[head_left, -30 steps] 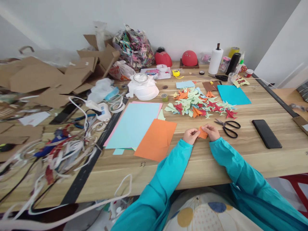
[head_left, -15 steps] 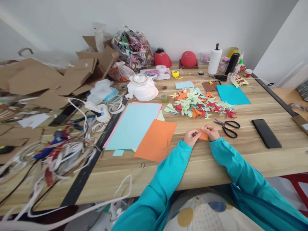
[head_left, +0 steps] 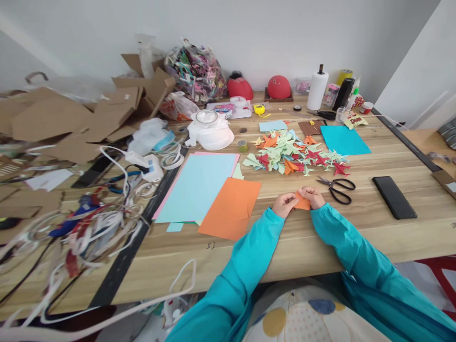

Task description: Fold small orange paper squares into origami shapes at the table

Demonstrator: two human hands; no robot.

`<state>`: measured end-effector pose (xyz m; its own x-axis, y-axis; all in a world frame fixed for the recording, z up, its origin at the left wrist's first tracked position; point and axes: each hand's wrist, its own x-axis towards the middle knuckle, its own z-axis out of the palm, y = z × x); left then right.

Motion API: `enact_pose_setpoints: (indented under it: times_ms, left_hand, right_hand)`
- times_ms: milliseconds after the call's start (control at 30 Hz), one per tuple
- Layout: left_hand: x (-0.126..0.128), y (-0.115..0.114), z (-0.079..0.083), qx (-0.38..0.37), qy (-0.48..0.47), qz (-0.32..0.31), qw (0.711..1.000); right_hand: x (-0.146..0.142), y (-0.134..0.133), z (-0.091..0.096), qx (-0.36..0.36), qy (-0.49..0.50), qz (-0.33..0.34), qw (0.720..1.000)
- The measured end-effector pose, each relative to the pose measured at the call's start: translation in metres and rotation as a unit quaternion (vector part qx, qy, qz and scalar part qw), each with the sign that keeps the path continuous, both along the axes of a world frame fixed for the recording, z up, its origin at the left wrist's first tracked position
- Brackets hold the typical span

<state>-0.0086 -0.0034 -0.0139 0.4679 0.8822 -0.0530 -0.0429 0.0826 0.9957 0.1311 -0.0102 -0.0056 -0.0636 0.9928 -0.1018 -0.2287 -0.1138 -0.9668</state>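
Orange paper piece (head_left: pixel 303 203) was positioned over the near worktop (head_left: pixel 297 244), left of the scissors (head_left: pixel 331 184). Left hand (head_left: pixel 283 204) and right hand (head_left: pixel 314 197) each had a closed fingertip grip on it. Judged light, thin and easily creased, it suited gentle pinching at the edges.

At right, a black phone (head_left: pixel 394 197) flat on the table (head_left: pixel 374 237). Far right, a white roll (head_left: pixel 317 91) standing upright, then a black bottle (head_left: pixel 344 94) just beside a green-capped bottle (head_left: pixel 352 101), with a snack packet (head_left: pixel 355 120) nearer. To the left along the far edge, a red dome (head_left: pixel 279 87) on a dark base (head_left: pixel 279 99), then another rounded red item (head_left: pixel 240 89); between the two and nearer, a yellow tape measure (head_left: pixel 260 109). Farther left, a clear bag (head_left: pixel 195 71) full of coloured bits. At far left, piled cardboard (head_left: pixel 53 116); nearer, a white power strip (head_left: pixel 153 168) and tangled cables (head_left: pixel 109 222).
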Motion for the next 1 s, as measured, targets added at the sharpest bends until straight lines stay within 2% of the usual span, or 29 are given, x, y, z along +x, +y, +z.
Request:
enact_pose_setpoints:
  times_ms: [67,167,300,400,533,733,1000]
  left_hand:
    - [0.001,-0.001,0.000,-0.017,-0.010,0.007,1.000]
    - [0.001,-0.001,0.001,-0.031,-0.033,0.053,0.998]
    - [0.002,-0.001,0.000,-0.027,-0.041,0.088,0.995]
    - [0.004,-0.003,-0.003,-0.010,-0.013,0.062,0.998]
    - [0.004,-0.003,-0.006,0.001,0.022,0.028,0.999]
    - [0.002,0.000,-0.006,-0.003,0.020,-0.001,1.000]
    - [0.002,0.001,-0.007,-0.011,0.005,0.007,1.000]
  right_hand:
    - [0.001,0.001,-0.002,-0.025,0.020,-0.001,0.999]
    - [0.002,0.003,-0.005,-0.045,0.046,-0.013,0.998]
    - [0.002,0.003,-0.003,-0.022,-0.019,0.001,1.000]
    - [-0.001,0.000,0.003,-0.010,-0.049,0.026,0.998]
    - [-0.002,-0.003,0.009,-0.020,-0.024,0.054,0.998]
    - [-0.002,-0.004,0.012,-0.026,-0.009,0.079,0.996]
    - [-0.005,-0.005,0.010,-0.001,-0.012,0.083,0.996]
